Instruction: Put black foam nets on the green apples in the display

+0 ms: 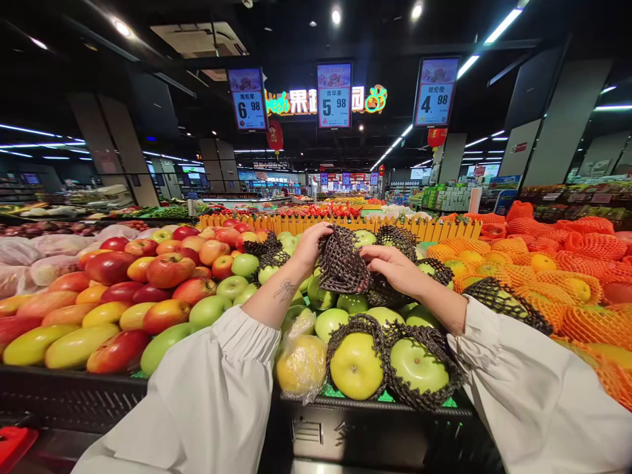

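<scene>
1. Our left hand (310, 245) pinches the upper left edge of a dark foam net sleeve (342, 265), fingers curled over its rim.
2. Our right hand (392, 266) grips the same sleeve on its right side, fingertips closed on the mesh, so both hands hold it up between them, just above the green apples (330, 322).
3. We cannot tell whether anything sits inside the sleeve.
4. Below our wrists, at the front of the counter (365, 428), two green apples in dark nets (417, 365) lie side by side, touching.
5. Just left of them sits a yellowish fruit in a clear plastic bag (302, 362).
6. To our left lie red apples (168, 270) and, nearer the front edge, mangoes (74, 345).
7. To our right are oranges in orange nets (557, 276).
8. Overhead hang three price signs (334, 95).
9. Both our arms wear white sleeves (212, 395).
</scene>
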The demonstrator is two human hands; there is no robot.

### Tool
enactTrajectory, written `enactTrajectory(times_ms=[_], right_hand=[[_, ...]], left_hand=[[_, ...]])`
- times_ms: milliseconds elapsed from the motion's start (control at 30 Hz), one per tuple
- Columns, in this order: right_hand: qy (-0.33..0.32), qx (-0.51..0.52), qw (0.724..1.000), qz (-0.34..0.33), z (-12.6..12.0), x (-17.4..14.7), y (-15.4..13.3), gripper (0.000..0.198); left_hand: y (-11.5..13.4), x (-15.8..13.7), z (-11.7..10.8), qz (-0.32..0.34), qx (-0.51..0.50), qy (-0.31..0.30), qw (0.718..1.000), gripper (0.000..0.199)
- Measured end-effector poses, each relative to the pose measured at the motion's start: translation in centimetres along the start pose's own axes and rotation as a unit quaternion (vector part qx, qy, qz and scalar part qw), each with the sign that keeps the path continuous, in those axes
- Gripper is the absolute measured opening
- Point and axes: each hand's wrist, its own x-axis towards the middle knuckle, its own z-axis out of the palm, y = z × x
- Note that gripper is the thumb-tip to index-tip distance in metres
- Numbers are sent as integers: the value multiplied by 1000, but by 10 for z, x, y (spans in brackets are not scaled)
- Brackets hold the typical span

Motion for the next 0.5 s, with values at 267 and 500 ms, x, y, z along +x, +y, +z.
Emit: enactTrajectory(times_ms=[267, 500], right_hand=[[-57, 77, 995, 5, 4, 1, 5, 32], [-38, -16, 999, -33, 1, 1, 2, 49]], left_hand=[[-2, -1, 5, 34, -25, -70, 997, 23], [1, -3, 4, 50, 116, -99, 987, 12]])
